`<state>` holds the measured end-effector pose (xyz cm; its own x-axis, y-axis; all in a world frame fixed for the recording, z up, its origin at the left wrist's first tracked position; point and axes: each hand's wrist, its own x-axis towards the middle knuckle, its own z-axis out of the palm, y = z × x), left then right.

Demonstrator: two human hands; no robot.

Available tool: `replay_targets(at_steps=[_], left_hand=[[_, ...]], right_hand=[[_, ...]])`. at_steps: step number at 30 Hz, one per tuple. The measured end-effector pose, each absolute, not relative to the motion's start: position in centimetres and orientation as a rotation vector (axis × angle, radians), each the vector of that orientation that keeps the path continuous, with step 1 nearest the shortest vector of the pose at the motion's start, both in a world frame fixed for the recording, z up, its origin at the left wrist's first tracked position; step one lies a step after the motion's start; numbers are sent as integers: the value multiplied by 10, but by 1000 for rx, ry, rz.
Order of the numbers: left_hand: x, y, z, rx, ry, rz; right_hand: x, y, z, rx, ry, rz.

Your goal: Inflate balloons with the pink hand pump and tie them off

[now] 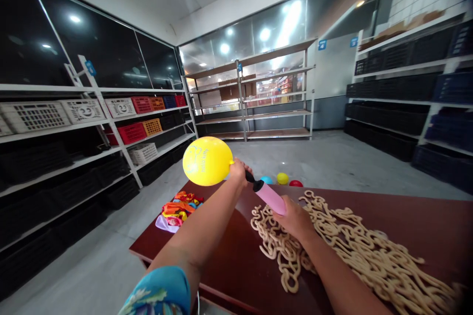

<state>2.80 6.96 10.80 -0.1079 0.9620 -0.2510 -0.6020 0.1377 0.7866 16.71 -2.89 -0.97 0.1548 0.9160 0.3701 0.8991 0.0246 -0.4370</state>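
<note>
A yellow balloon (208, 161) with printed lettering and a cartoon figure, round and inflated, is at the middle of the view. My left hand (240, 172) is closed around its neck, where the balloon meets the black nozzle end of a hand pump (271, 198). The pump has a pink barrel, tilted down to the right. My right hand (293, 219) grips the lower part of that barrel, above the table. Fingers of the left hand partly cover the balloon's neck and the nozzle tip.
On the dark red table (229, 256) lie a pile of flat coloured balloons (179, 210) at left and many beige curled strands (354, 241) at right. Blue, yellow (282, 178) and red balloons sit beyond the far edge. Shelves with crates (133, 133) line the left side.
</note>
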Motion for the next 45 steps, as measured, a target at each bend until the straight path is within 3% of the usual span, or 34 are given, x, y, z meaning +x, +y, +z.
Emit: replay_targets(at_steps=[12,22,39,45], left_hand=[[-36,96,178,689,918,1551],[14,69,106,590,908,1485],[38,34,54,380,780,1365],[12,56,27,564,1154,1476]], right_hand=[[172,-27,-8,-1791,-1717,-25],[169,-35,-1,-1895,-1772,-116],[156,-68,34,-1590,-2063,-304],[179,-62,29,-1812,-2010,-252]])
